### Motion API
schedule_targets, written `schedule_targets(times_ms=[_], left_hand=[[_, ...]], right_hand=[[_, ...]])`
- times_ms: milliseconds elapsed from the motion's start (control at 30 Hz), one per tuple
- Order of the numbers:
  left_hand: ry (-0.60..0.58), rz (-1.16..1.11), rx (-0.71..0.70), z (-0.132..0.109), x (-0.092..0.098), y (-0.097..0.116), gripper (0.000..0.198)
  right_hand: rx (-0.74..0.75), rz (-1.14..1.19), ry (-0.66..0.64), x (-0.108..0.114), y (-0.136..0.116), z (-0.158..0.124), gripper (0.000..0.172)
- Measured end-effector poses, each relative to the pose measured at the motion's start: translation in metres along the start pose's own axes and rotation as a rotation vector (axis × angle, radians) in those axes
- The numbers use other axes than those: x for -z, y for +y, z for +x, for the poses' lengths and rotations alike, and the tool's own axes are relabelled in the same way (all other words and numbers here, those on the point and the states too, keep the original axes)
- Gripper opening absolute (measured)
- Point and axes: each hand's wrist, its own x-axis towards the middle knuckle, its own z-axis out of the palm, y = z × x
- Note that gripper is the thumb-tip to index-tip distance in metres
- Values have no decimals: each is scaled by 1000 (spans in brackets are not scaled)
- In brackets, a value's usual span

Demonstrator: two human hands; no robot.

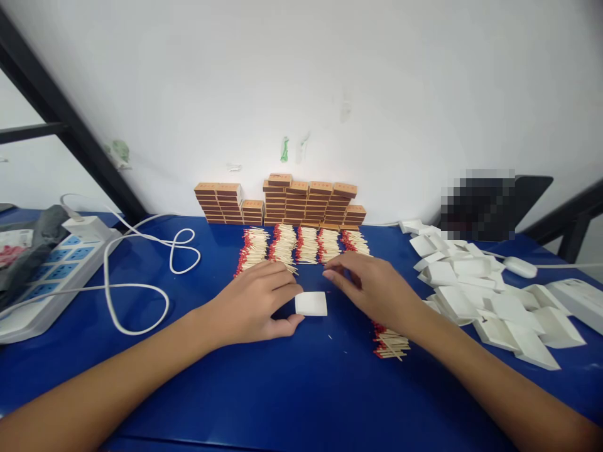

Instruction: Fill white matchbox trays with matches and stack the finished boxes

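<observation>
White tray [311, 304] of a matchbox lies on the blue desk [282, 392], between the two hands. The left hand [257, 304] has its grip closed on the tray's left end, fingers at the far edge and thumb at the near one. The right hand [377, 285] is off the tray, its fingers curled near the matches; whether thumb and fingertip meet cannot be told. Loose red-tipped matches [308, 246] lie in five bunches beyond the hands, and a smaller pile [392, 346] sits beside the right wrist. Against the wall stand stacked matchboxes [287, 204], their contents hidden. On the right, white trays [513, 311] are heaped at various angles, several showing hollow interiors.
</observation>
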Motion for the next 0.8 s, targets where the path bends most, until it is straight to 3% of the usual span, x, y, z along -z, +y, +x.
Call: schedule_targets(times_ms=[100,233,533,800], left_hand=[[-27,-12,15,-2,-3,-1,22],[-44,-17,35,-3,-5,-2,31],[-91,1,63,-3,-1,-5,30],[-101,1,68,-3,-1,-7,30]], right_hand=[[160,-186,129,2,25,6,19],[260,-270,97,2,42,12,12],[290,-334,42,-5,37,16,16],[260,-362,73,-8,33,20,8]])
